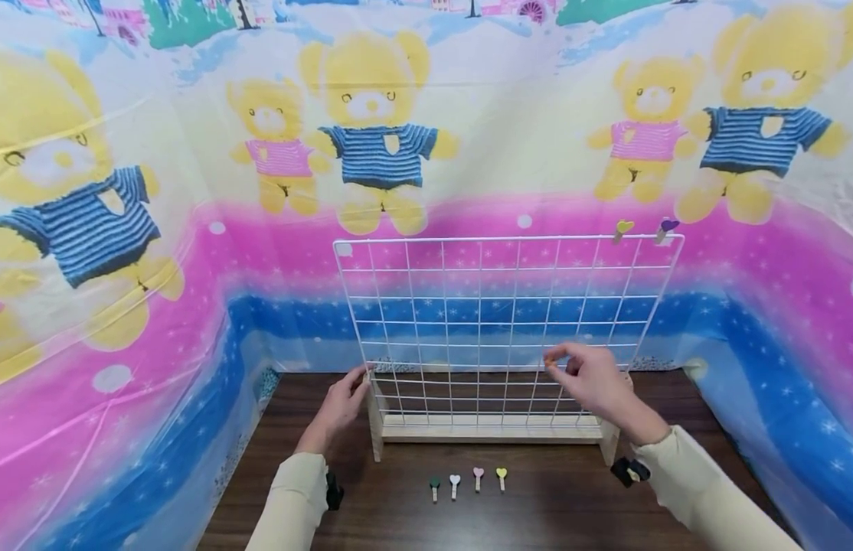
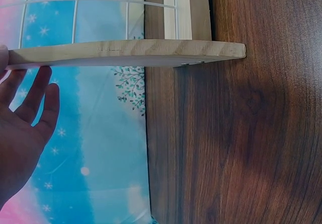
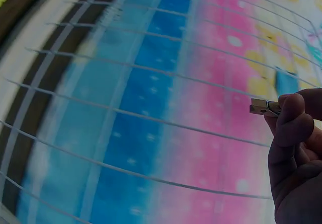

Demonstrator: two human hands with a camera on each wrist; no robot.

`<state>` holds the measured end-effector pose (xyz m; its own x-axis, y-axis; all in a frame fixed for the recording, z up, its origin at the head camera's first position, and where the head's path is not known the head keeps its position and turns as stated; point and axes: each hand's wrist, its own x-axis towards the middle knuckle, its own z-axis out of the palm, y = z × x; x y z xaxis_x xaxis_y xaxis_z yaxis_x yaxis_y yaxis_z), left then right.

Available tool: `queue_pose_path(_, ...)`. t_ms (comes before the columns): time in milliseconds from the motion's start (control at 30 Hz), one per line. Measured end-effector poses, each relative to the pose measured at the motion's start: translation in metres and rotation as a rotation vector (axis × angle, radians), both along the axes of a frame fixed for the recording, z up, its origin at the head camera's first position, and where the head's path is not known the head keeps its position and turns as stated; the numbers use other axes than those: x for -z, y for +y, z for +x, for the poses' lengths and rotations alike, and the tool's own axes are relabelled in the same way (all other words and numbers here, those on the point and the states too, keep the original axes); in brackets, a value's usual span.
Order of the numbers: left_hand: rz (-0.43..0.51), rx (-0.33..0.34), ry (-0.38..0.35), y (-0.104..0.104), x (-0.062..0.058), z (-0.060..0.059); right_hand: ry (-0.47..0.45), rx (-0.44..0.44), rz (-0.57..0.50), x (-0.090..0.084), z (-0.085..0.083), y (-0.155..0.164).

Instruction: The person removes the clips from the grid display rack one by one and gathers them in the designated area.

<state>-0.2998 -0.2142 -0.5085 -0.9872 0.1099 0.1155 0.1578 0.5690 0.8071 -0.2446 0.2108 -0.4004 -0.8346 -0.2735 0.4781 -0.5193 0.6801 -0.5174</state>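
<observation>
Four little heart-topped pegs (image 1: 468,482) lined up closest, on the dark wood table (image 1: 550,513) just in front of the rack base: green, white, pink, yellow from left to right, well apart from both hands. Left hand (image 1: 338,405) resting flat-fingered against the left wooden foot (image 2: 126,53) of the rack, fingers straight and relaxed, gripping nothing. Plenty of bare tabletop on that side out to where the teddy-bear backdrop (image 1: 158,252) drops down. White wire grid (image 1: 509,329) standing upright in its wooden base, mid-table, with a yellow heart clip (image 1: 623,229) and a purple heart clip (image 1: 666,227) already on the top wire near the right corner. Right hand (image 1: 592,381) up in front of the lower right squares, pinching a small wooden clip (image 3: 265,106) between thumb and fingertips; only its plain wooden tail visible, top end hidden behind the fingers, colour hard to call. Clip close to the wires but not clearly touching. Right wrist view quite blurry.
</observation>
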Motion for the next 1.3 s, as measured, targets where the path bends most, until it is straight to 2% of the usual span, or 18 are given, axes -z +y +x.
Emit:
queue_pose_path(300,-0.002,0.006,0.002,0.000,-0.002,0.001,-0.216,-0.055,0.027,0.084,0.007,-0.010)
queue_pose_path(600,0.003,0.013,-0.006,0.000,-0.002,0.002,-0.251,-0.165,0.065,0.146,0.012,-0.008)
queue_pose_path(767,0.001,0.008,-0.007,0.000,-0.003,0.002,-0.349,-0.201,0.091,0.170,0.015,-0.006)
queue_pose_path(900,-0.002,0.005,-0.001,0.001,-0.004,0.002,-0.375,-0.199,0.089,0.186,0.018,-0.006)
queue_pose_path(1100,-0.001,0.011,-0.009,0.000,-0.003,0.002,-0.385,-0.173,0.082,0.202,0.022,-0.008)
queue_pose_path(1300,0.001,0.012,-0.003,0.000,-0.002,0.003,-0.490,-0.158,0.036,0.218,0.022,-0.007)
